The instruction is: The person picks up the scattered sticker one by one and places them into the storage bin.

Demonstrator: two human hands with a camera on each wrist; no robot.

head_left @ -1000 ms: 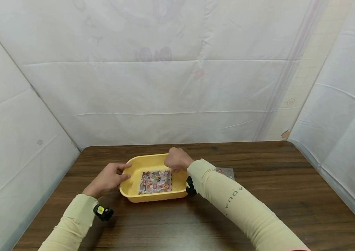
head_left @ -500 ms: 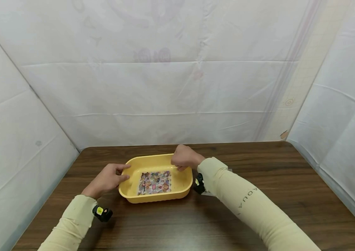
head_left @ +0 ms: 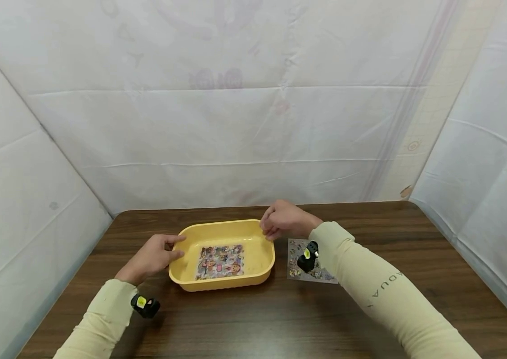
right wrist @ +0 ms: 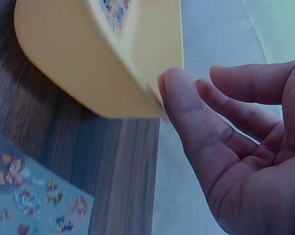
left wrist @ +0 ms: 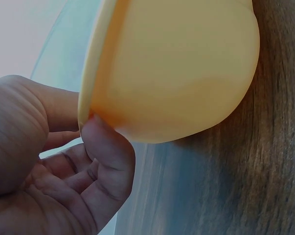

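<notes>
A yellow plastic tray (head_left: 235, 286) stands on the table, with a sheet of cartoon stickers (head_left: 220, 262) lying flat inside it. My left hand (head_left: 156, 254) pinches the tray's left rim between thumb and fingers; the left wrist view shows the thumb and a finger (left wrist: 108, 152) on either side of the edge. At the tray's far right corner is my right hand (head_left: 282, 222), its fingers loosely bent with a gap between thumb and index finger (right wrist: 184, 95). It holds nothing, and a fingertip overlaps the rim in the right wrist view.
A second cartoon sticker sheet (head_left: 298, 273) lies on the table right of the tray, partly under the right wrist's camera in the head view. The dark wooden table (head_left: 235, 329) is bordered by white sheeting (head_left: 217, 184) at the back and sides.
My right hand has moved right, from above the tray's inside to its far right corner, uncovering more of the second sheet. The left hand keeps its grip on the rim.
</notes>
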